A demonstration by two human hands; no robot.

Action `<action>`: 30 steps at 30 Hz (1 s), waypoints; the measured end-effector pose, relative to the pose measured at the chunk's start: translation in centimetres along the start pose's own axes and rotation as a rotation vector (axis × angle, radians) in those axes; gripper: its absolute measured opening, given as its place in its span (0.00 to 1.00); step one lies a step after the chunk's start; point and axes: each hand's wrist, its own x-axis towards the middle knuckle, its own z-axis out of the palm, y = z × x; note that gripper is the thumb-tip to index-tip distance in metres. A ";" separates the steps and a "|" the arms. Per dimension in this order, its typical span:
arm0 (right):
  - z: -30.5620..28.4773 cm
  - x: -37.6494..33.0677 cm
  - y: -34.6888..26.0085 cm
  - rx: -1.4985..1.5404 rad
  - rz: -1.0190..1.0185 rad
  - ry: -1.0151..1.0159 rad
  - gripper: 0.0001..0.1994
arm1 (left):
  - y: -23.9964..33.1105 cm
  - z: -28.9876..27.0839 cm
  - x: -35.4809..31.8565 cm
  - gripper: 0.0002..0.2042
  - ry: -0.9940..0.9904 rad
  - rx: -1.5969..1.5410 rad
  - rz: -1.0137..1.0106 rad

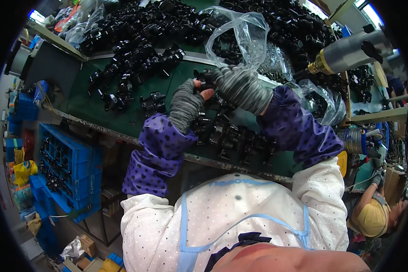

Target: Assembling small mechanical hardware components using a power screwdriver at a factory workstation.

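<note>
Grey knit fingerless gloves cover both hands, with purple sleeves on the forearms. Between them, above the green bench, is a small black plastic part (203, 78). My left hand (187, 103) pinches it from the left, its bare thumb and fingertip showing. My right hand (241, 87) is closed against its right side; its fingertips are partly hidden. Several similar black parts (226, 136) lie just below my hands, and one black part (154, 103) sits left of my left wrist. Beyond my right hand stands a crumpled clear plastic bag (247, 34).
Heaps of black parts (140, 59) cover the bench's far side. At right, a silver power tool (349, 52) with a brass-coloured collar points toward my hands. Left of the bench stands a blue divided crate (88, 167) of black pieces. A person (371, 213) in yellow is at far right.
</note>
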 end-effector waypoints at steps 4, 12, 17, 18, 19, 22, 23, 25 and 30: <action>2.1 0.2 1.3 1.840 0.640 -0.068 0.06 | -0.8 1.6 -1.2 0.13 0.160 0.262 0.299; 2.2 -0.5 0.9 0.288 0.124 0.045 0.12 | -0.8 -0.2 0.0 0.13 0.101 0.286 0.183; 3.2 0.4 1.0 0.989 0.497 -0.183 0.13 | -0.9 0.1 0.2 0.14 0.113 0.362 0.217; 3.4 0.5 1.1 1.533 0.736 -0.293 0.13 | -1.6 0.1 0.8 0.14 0.092 0.306 0.214; 3.7 0.6 1.6 1.534 0.740 -0.296 0.13 | -2.0 0.0 1.4 0.15 0.071 0.250 0.211; 3.9 0.6 2.7 0.653 0.392 -0.251 0.12 | -1.2 -0.5 1.1 0.17 -0.006 0.448 0.208; 3.3 0.5 3.3 0.649 0.405 -0.259 0.12 | -1.0 -0.2 1.4 0.18 -0.042 0.547 0.227; 1.7 0.5 3.3 0.813 0.439 -0.198 0.13 | -0.3 -0.9 1.7 0.22 -0.069 0.559 0.156; 0.7 1.6 -1.7 0.563 0.137 0.022 0.14 | 0.9 -2.1 0.8 0.32 -0.099 -0.866 -0.082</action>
